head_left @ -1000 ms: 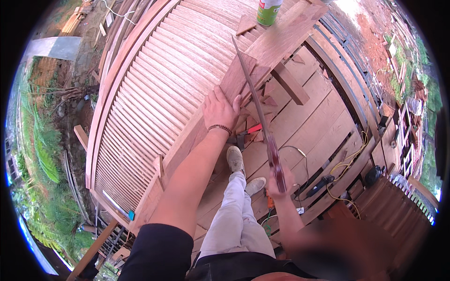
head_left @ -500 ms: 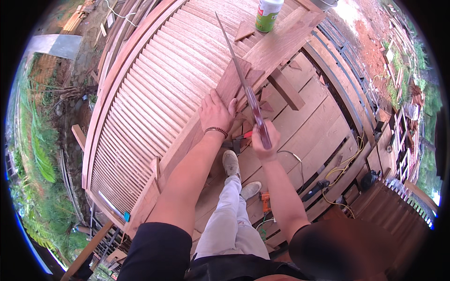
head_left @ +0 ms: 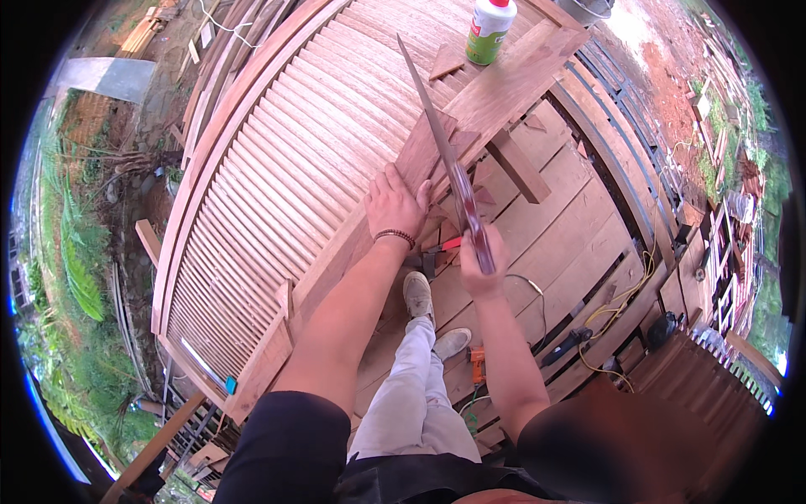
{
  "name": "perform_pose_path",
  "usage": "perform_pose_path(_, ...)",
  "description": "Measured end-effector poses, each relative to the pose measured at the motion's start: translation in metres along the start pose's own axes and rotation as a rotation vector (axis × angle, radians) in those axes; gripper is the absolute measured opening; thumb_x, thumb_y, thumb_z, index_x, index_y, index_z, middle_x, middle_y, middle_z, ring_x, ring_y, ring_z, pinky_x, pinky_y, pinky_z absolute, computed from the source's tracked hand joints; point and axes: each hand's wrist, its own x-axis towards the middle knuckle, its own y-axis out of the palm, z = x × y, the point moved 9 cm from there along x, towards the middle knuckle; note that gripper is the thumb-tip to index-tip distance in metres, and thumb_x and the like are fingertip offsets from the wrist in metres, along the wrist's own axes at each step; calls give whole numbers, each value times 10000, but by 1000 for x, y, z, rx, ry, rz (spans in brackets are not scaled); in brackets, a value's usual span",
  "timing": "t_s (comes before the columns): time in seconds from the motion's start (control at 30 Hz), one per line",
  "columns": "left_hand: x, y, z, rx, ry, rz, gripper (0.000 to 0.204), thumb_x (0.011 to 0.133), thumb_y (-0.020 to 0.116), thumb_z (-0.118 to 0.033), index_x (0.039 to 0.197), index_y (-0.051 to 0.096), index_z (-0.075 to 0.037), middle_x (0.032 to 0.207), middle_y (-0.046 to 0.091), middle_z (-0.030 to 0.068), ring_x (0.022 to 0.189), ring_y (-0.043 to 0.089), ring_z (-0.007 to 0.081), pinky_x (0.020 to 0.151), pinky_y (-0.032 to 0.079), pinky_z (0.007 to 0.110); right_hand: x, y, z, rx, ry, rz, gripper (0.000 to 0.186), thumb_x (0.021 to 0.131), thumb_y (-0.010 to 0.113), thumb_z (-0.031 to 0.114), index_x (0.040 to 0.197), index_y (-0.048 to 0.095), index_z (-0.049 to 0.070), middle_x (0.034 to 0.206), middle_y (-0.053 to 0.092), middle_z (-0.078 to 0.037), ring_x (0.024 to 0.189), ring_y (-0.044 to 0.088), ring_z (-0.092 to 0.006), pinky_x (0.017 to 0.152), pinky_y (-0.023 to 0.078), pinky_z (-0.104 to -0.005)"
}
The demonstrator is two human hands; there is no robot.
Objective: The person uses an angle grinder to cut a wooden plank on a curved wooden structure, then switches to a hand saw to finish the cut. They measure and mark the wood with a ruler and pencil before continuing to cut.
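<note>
Left hand [head_left: 396, 204] and right hand [head_left: 484, 262] are working apart, the left resting over a wooden block [head_left: 416, 147], the right clamped around the handle of a saw [head_left: 451, 157]. At far left, green plants [head_left: 80, 277] are growing beyond the slatted panel [head_left: 252, 193]. The left hand is lying on the block's lower end, fingers on top and thumb apart; whether it is gripping or only pressing, I cannot tell. The block is lying along a wooden rail [head_left: 512, 84] at the panel's edge. A triangular offcut [head_left: 447, 60] is lying on the slats. The saw's blade is slanting up and left across the block; whether its teeth are touching wood is unclear. An orange drill [head_left: 477, 365] is lying below the right hand. Near the rail's upper end, a white-and-green bottle [head_left: 485, 42] is standing upright. Farther right, a black power tool [head_left: 567, 344] is lying on the plank deck [head_left: 571, 202], beside a yellow cord [head_left: 621, 298].
</note>
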Motion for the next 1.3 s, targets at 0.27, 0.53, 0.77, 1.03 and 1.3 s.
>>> perform_pose_path(0.27, 6, 0, -9, -44, -21, 18, 802, 957, 572, -579, 1436, 431, 48, 1234, 560, 200, 1183, 544, 350, 1003, 440, 451, -20, -19, -3, -53, 48, 18, 49, 808, 666, 31, 851, 646, 45, 696, 656, -132, 622, 684, -306, 586, 527, -369)
perform_pose_path(0.53, -2, -8, 4, 0, -41, -16, 813, 958, 559, -586, 1446, 421, 49, 1224, 561, 199, 1169, 543, 353, 1003, 429, 455, -88, -66, 39, -197, -19, 69, 99, 775, 697, 45, 874, 686, 45, 703, 651, -142, 635, 689, -323, 599, 540, -406)
perform_pose_path(0.77, 5, -2, -8, -34, -7, -30, 801, 956, 564, -583, 1431, 433, 48, 1218, 559, 193, 1161, 545, 349, 994, 433, 451, 25, -6, 10, 90, 131, 60, 34, 855, 651, 46, 888, 656, 45, 740, 640, -147, 652, 640, -300, 608, 492, -358)
perform_pose_path(1.03, 6, -5, 7, -18, -31, -55, 814, 947, 574, -592, 1430, 437, 48, 1210, 559, 193, 1163, 543, 349, 986, 437, 453, -68, -49, 19, -234, -31, 106, 54, 841, 683, 36, 890, 671, 16, 720, 655, -155, 622, 656, -304, 576, 503, -394)
perform_pose_path(1.3, 5, -5, 10, -16, -56, -35, 815, 950, 574, -584, 1436, 429, 54, 1211, 557, 195, 1151, 543, 350, 990, 434, 454, -73, -54, 39, -150, 0, 59, 99, 810, 676, 57, 906, 655, 47, 686, 637, -114, 604, 671, -257, 593, 524, -365)
